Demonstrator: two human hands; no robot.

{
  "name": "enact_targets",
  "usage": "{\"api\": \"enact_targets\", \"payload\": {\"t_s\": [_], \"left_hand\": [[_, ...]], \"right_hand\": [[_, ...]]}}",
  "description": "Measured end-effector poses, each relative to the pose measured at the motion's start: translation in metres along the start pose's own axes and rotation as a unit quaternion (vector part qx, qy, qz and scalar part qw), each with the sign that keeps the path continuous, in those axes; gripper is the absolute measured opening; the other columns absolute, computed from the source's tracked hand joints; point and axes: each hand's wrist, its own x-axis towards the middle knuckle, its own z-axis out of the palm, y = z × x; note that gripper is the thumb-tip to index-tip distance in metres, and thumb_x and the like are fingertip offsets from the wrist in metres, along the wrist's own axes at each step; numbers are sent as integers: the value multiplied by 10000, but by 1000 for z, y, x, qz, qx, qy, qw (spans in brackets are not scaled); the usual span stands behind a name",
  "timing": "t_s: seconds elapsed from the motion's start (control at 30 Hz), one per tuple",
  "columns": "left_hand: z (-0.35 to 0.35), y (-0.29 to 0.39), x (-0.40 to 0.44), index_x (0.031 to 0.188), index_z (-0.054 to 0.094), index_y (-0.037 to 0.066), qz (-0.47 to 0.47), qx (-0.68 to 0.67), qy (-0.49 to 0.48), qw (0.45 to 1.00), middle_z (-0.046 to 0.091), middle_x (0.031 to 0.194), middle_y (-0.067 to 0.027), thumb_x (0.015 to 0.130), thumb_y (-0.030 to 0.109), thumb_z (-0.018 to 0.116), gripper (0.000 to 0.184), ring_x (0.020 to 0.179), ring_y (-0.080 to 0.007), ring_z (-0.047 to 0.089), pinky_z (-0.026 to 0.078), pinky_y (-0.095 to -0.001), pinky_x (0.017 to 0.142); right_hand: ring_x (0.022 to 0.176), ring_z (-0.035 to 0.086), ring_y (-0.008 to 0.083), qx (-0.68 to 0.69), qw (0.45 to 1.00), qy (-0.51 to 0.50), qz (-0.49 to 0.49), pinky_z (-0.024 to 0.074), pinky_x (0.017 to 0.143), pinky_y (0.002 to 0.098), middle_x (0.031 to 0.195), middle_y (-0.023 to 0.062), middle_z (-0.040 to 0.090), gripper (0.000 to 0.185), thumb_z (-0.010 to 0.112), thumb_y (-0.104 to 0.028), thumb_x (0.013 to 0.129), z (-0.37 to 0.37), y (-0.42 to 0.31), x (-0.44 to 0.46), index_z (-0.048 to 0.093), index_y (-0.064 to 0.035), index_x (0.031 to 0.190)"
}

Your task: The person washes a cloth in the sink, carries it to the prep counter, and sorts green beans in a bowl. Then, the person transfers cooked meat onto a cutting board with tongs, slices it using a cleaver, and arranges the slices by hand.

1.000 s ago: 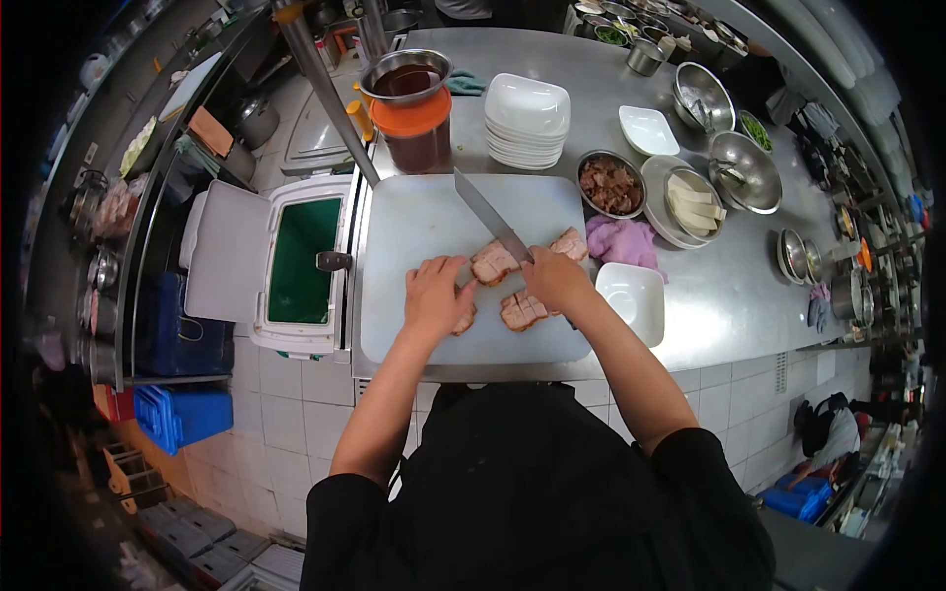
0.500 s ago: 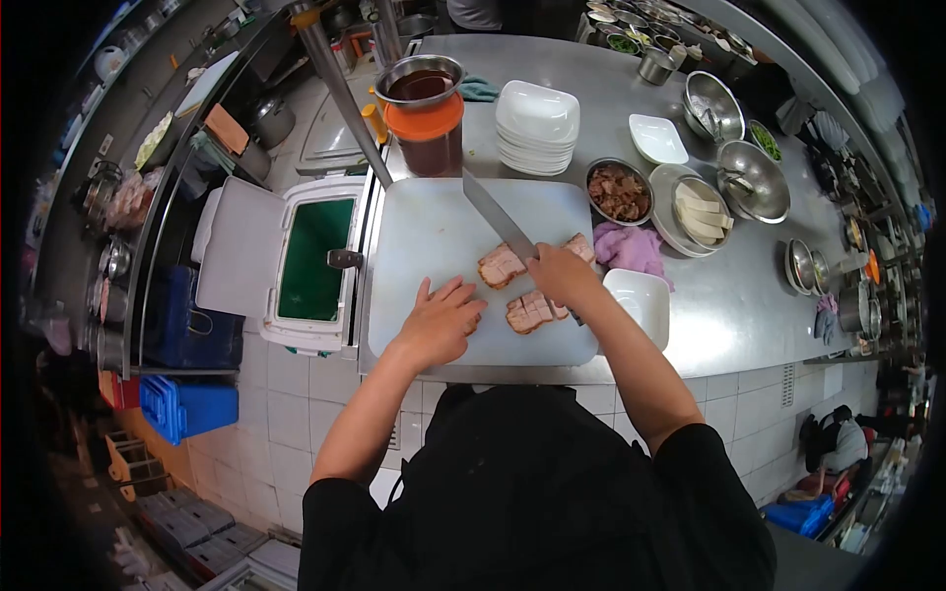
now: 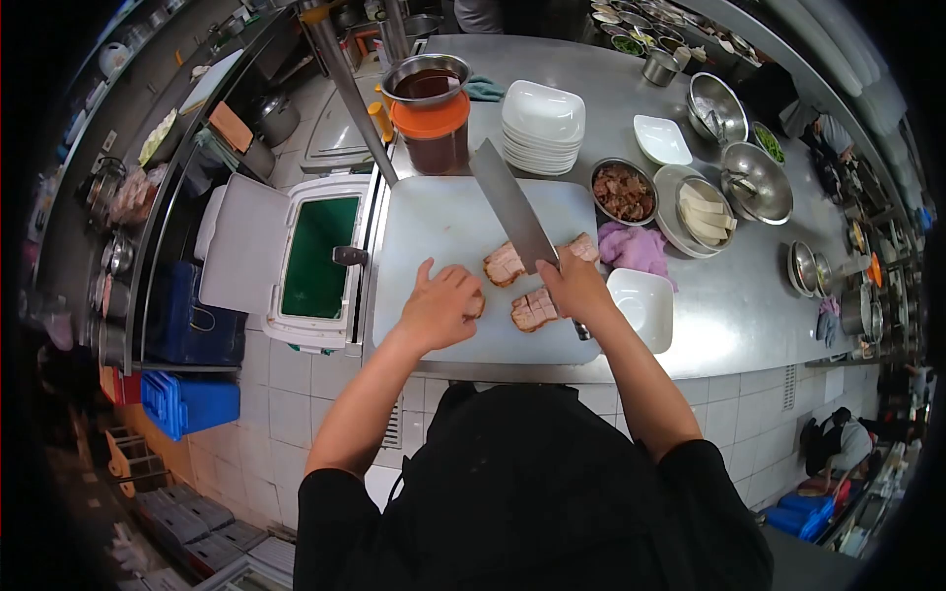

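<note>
My right hand point(image 3: 574, 288) is closed on the handle of a broad kitchen knife point(image 3: 516, 211). Its blade slants up and left over a white cutting board point(image 3: 419, 222), and the handle's butt sticks out below the hand. My left hand point(image 3: 439, 307), fingers curled, grips a piece of roasted pork belly point(image 3: 478, 305) on the board, mostly hidden by the hand. Scored pork belly pieces lie to its right: one point(image 3: 504, 264) left of the blade, another point(image 3: 534, 310) nearer my body, and a third point(image 3: 583, 247) beyond the right hand, partly covered.
Beside the board's right edge are a white square bowl point(image 3: 641, 310), a purple cloth point(image 3: 634, 248) and a metal bowl of chopped meat point(image 3: 624, 191). Stacked white dishes point(image 3: 542, 118) and an orange-rimmed tub point(image 3: 432, 133) stand behind. An open green-lined bin point(image 3: 320, 256) is at left.
The knife blade has turned so its broad side shows more. My left hand has curled its fingers round the pork piece, which now shows at the fingertips.
</note>
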Motion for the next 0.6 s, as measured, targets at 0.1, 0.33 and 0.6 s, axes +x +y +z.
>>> {"api": "enact_targets", "payload": {"t_s": [0.1,0.33,0.6], "left_hand": [[-4,-4,-7,1120,572,102,-68,-104,110,986,621,1183,-90,726,213,779,458,1229,-299,525,330,-507,1083],[30,-26,-63,1121,589,96,-130,-120,213,961,648,1211,-72,760,235,799,441,1135,-292,575,368,-419,1005],[17,-24,-47,1140,601,81,-130,-49,190,972,632,1154,-78,715,305,844,538,1132,-281,555,379,-411,940]], "right_hand": [[872,661,466,52,998,-36,29,508,799,529,881,278,687,400,540,-334,954,-15,-29,-24,611,33,1096],[842,661,457,-33,995,-74,-56,501,794,551,877,273,688,366,523,-321,950,31,-11,-35,611,21,1047],[846,663,452,-133,982,-59,-116,502,790,550,865,263,685,305,504,-286,967,31,-25,-39,608,0,992]]}}
